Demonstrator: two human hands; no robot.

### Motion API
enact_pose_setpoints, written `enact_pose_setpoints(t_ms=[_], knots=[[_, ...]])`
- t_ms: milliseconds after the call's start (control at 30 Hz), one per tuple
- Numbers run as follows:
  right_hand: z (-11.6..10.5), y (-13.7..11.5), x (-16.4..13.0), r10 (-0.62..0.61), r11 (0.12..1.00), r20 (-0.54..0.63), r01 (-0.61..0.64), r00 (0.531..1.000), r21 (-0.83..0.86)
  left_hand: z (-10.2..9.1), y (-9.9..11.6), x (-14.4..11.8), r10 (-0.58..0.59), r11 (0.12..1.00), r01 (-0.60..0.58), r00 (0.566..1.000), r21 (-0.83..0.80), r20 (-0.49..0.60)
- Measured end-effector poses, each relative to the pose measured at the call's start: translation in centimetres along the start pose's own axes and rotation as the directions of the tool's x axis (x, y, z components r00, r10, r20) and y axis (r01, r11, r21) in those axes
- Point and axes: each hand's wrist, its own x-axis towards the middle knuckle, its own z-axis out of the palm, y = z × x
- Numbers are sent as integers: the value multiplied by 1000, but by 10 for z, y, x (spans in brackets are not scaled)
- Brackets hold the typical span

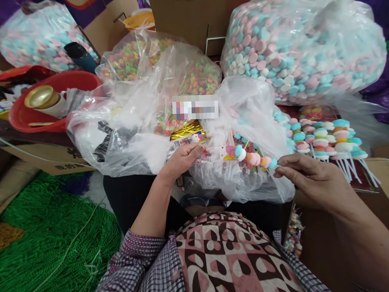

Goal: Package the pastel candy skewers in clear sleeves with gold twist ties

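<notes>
The right hand (305, 174) pinches the stick end of a candy skewer (250, 157) threaded with pink, white and blue sweets, held level over the lap. The left hand (182, 159) grips a small clear wrapper (210, 154) at the skewer's other end. Finished skewers (325, 137) lie just right, beneath a big bag of pastel candies (299, 44).

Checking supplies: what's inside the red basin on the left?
The red basin holds a gold-topped roll and part of a clear plastic bag draped over its rim. A blue cylinder stands behind it. The bottom is covered.
</notes>
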Motion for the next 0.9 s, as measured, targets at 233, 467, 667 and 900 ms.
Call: enact_pose_setpoints(t_ms=[233, 467, 667, 900], knots=[[1, -5, 1, -188, 982, -73, 188, 979, -9, -3, 0, -2, 33, 997, -36, 999, 64, 43], [2, 2, -1, -280, 941, -34, 268, 959, -205, -7, 2, -2, 49, 985, -58, 997, 161, 55], [2, 5, -6, -295, 936, 7, 290, 956, -198, -6, 2, -2, 113, 975, -113, 994, 192, 15], [13, -1, -4, -285, 956, -21, 282, 958, -83, 1, 8, -1, 135, 977, -134, 991, 166, 4]])
